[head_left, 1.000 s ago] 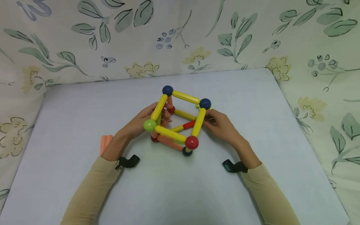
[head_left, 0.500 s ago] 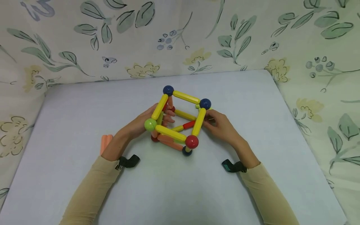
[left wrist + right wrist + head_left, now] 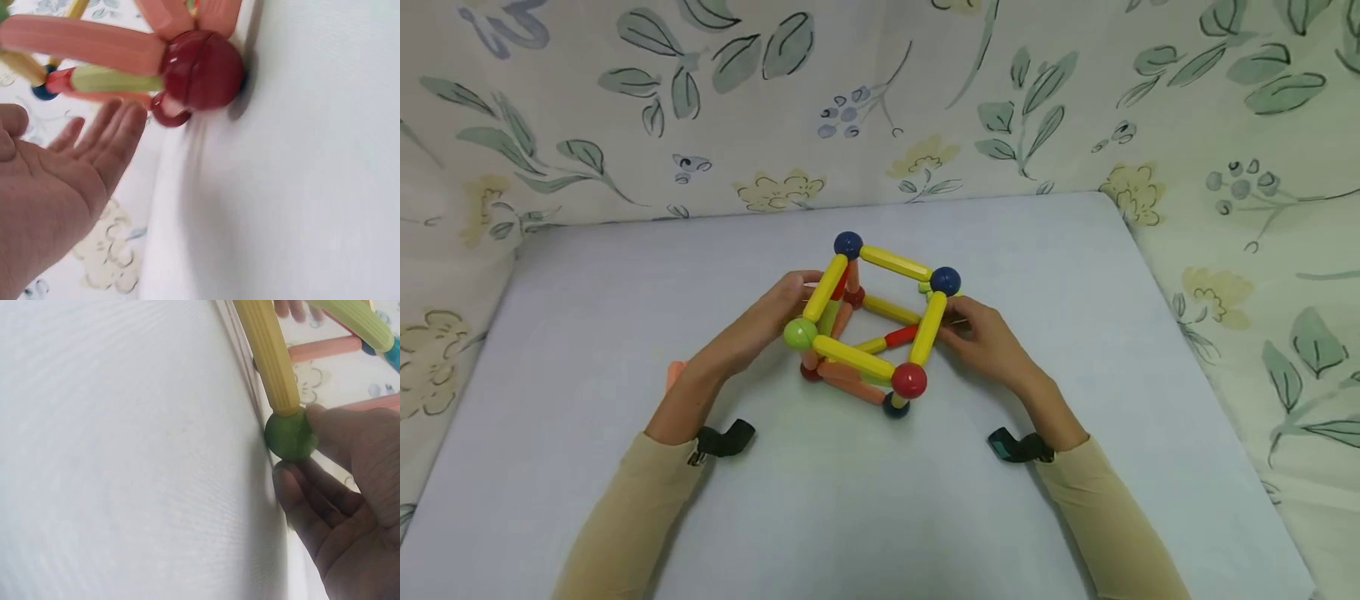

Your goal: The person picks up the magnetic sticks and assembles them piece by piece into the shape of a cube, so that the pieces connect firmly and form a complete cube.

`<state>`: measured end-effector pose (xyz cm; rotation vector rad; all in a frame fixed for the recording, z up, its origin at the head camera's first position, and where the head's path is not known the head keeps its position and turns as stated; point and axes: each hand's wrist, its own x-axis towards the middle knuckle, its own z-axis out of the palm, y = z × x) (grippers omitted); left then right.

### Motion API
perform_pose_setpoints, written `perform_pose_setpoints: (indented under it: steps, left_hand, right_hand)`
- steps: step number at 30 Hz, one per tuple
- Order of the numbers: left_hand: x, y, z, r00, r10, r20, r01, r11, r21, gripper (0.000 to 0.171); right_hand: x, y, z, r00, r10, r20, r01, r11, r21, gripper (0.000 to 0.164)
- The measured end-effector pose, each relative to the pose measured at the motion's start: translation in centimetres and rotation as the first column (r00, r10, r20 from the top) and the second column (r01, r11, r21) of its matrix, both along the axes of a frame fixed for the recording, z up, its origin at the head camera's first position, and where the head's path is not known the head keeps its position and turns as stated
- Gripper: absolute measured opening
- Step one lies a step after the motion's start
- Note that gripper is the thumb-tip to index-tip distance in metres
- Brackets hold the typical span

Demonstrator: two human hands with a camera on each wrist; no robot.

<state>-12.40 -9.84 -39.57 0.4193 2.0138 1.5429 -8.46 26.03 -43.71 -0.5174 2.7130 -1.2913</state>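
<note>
A box-shaped frame of magnetic rods and balls [image 3: 853,357] stands on the white table. Its upper square has yellow rods, two blue balls [image 3: 945,281], a red ball [image 3: 909,380] and a light green ball [image 3: 800,334]. Orange, red, yellow and green rods make up the lower part. At the left side is my left hand [image 3: 763,321], fingers extended; in the left wrist view they lie near a green rod [image 3: 115,80] and a dark red ball [image 3: 203,70]. My right hand [image 3: 988,337] pinches a green ball [image 3: 291,435] at a yellow rod's end, low on the right side.
Loose orange rod [image 3: 675,372] lies beside the left forearm, partly covered by it. A floral cloth [image 3: 880,100] rises behind the table's [image 3: 880,517] far edge. Dark straps [image 3: 726,438] are worn on both wrists.
My left hand has drawn back leftward, its fingers coming out from inside the frame. The left forearm now covers more of the loose orange rods. The right hand keeps its pinch.
</note>
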Motion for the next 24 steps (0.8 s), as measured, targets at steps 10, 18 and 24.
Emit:
perform_pose_setpoints:
  steps: [10,18,24]
  left_hand:
    - [6.4,-8.5,1.5,0.937,0.097,-0.336,-0.2,0.937,-0.285,0.046]
    - [9.8,-11.6,-0.1,0.829,0.22,-0.513,-0.488,0.733,-0.474,0.05]
    - [11.1,-12.2,-0.9,0.811,0.24,-0.534,-0.534,0.676,-0.507,0.045]
  right_hand:
    - [-0.3,-0.7,0.5,1.0,0.008,0.004,-0.008,1.0,0.02,0.039]
    - [-0.9,-1.5,0.2,0.999,0.023,-0.029,-0.023,1.0,-0.004,0.037]
    - [-1.4,-2.4,0.5,0.999,0.037,-0.03,-0.036,0.999,0.021,0.036]
